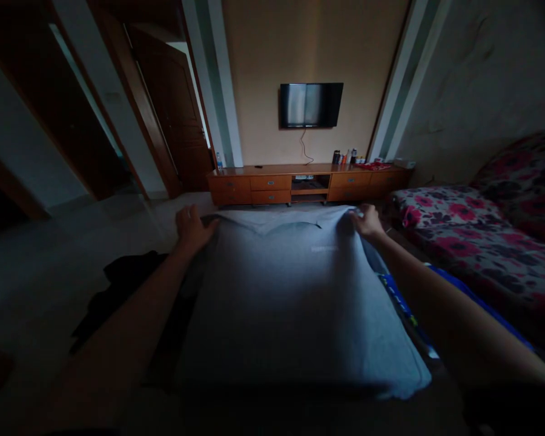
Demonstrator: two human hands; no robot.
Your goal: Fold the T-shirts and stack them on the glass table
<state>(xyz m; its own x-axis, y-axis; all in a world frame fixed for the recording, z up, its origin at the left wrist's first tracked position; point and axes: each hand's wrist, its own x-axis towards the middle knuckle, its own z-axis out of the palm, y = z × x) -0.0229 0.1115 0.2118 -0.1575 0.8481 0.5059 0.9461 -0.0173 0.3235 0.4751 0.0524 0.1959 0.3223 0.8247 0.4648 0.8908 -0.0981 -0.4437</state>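
A grey T-shirt (pixel 281 290) with small lettering on its chest is stretched out in front of me, its collar at the far end and its hem towards me. My left hand (pixel 193 229) pinches the shirt at its far left shoulder. At the far right shoulder, the fingers of my right hand (pixel 367 221) are closed on the cloth. Dark cloth (pixel 122 278) lies to the left, partly behind my left forearm. Blue patterned fabric (pixel 399 297) shows along the shirt's right side. What lies under the shirt is hidden.
A flower-patterned sofa (pixel 463 212) stands on the right. Beyond the shirt is a low wooden cabinet (pixel 272 181) with bottles and cans (pixel 344 157) on top. A television (pixel 311 105) hangs above it. A wooden door (pixel 170 103) stands ajar at the back left.
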